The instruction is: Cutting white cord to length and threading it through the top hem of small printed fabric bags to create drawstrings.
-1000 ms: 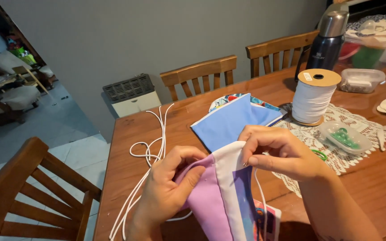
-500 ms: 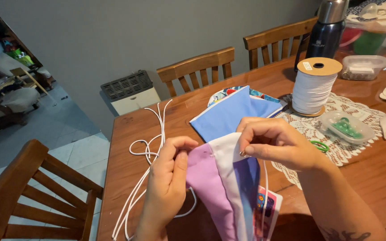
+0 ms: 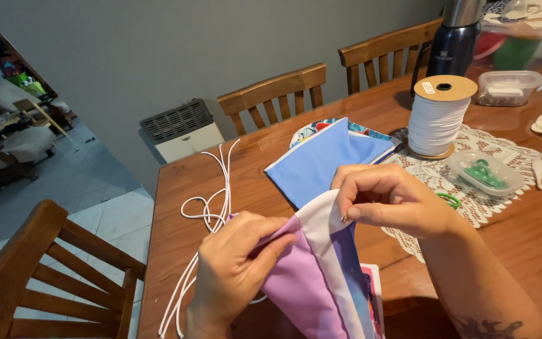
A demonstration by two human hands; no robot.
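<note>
My left hand (image 3: 236, 267) pinches the lilac edge of a folded cloth piece (image 3: 318, 276) in lilac, white and blue. My right hand (image 3: 387, 201) grips the same cloth at its white top edge, thumb and forefinger closed on a small metal pin or needle tip. Just beyond my hands lies a light blue cloth piece (image 3: 327, 160) on top of a patterned one. White elastic cords (image 3: 211, 201) trail over the wooden table (image 3: 246, 169) to the left of my hands.
A spool of white elastic (image 3: 437, 116) stands on a crocheted mat (image 3: 472, 182), beside a clear tub of green beads (image 3: 484, 172). A dark thermos (image 3: 453, 37) and plastic containers (image 3: 509, 88) stand at the back right. Wooden chairs (image 3: 277, 94) ring the table; a heater (image 3: 180, 129) stands by the wall.
My left hand has slid up along the lilac edge toward my right hand. My view has shifted slightly, so the spool and thermos sit further right.
</note>
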